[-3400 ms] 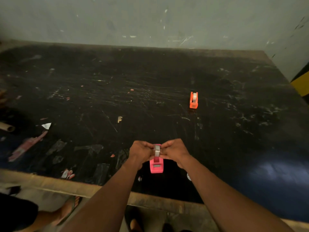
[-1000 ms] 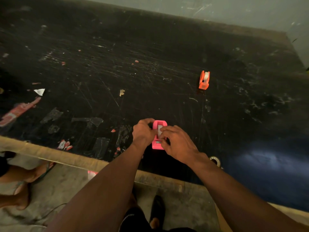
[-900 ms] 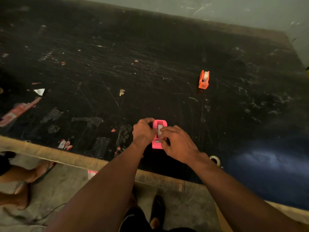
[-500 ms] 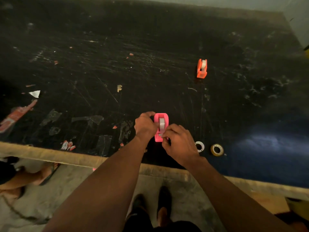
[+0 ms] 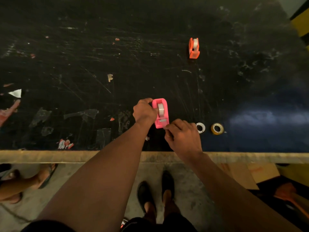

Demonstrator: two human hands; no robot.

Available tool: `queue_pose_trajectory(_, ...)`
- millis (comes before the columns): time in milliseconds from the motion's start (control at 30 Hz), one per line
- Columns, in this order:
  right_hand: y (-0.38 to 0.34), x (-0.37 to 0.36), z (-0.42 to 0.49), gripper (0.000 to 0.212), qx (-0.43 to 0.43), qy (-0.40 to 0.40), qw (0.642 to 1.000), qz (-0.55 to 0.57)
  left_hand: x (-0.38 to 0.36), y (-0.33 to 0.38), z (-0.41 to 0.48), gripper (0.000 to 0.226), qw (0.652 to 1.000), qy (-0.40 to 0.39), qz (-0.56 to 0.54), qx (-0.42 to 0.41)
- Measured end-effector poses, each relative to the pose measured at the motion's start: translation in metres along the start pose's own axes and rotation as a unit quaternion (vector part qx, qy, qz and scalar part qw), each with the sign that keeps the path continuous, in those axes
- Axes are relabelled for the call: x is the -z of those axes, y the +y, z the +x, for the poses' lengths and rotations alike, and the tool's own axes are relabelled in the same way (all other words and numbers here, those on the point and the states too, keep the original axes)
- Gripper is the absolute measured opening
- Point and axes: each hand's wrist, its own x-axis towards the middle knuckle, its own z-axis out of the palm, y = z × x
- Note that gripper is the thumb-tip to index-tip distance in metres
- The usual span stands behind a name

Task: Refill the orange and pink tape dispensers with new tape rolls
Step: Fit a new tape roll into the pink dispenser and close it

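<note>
The pink tape dispenser [image 5: 161, 113] stands on the black table [image 5: 83, 64] near its front edge, with a pale tape roll seated in it. My left hand [image 5: 144, 111] grips the dispenser's left side. My right hand [image 5: 182, 136] pinches at the dispenser's near end by the metal cutter; whether a tape end is between the fingers I cannot tell. The orange tape dispenser [image 5: 194, 48] stands farther back on the right, with a roll in it. A white tape core [image 5: 200, 127] and a yellowish tape roll [image 5: 217, 128] lie flat just right of my right hand.
Scraps of tape and paper litter the table's left half, such as a white scrap [image 5: 16, 93] and a red scrap [image 5: 65, 144]. The table's wooden front edge [image 5: 50, 156] runs across the view. Another person's foot [image 5: 25, 181] stands at lower left.
My right hand has slid from the roll down to the pink dispenser's near end. The view has tilted downward, so the table's edge and the floor show more.
</note>
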Motion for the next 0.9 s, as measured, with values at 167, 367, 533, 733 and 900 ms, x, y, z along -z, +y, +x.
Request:
queue_pose_trajectory(167,0.000,-0.008,-0.003,0.008,0.012,-0.022,0.999,-0.044,0.000,0.000,0.003,0.048,1.000,-0.014,-0.013,0.011)
queue_pose_trajectory(367,-0.002,-0.019,0.003,0.006,0.014,-0.058,0.995,-0.076,0.000,-0.001,0.006,0.051,0.999,-0.029,0.013,-0.011)
queue_pose_trajectory(533,0.000,-0.030,0.012,0.020,0.022,-0.091,0.991,-0.096,0.001,-0.003,0.009,0.047,0.999,-0.043,0.027,-0.012)
queue_pose_trajectory(733,-0.004,-0.035,0.007,0.013,0.003,-0.065,0.993,-0.093,0.001,-0.002,0.008,0.048,0.998,-0.041,0.039,-0.023)
queue_pose_trajectory(900,-0.003,-0.040,0.001,0.009,-0.020,-0.026,0.997,-0.066,0.002,-0.002,0.008,0.044,0.997,-0.060,0.035,-0.025)
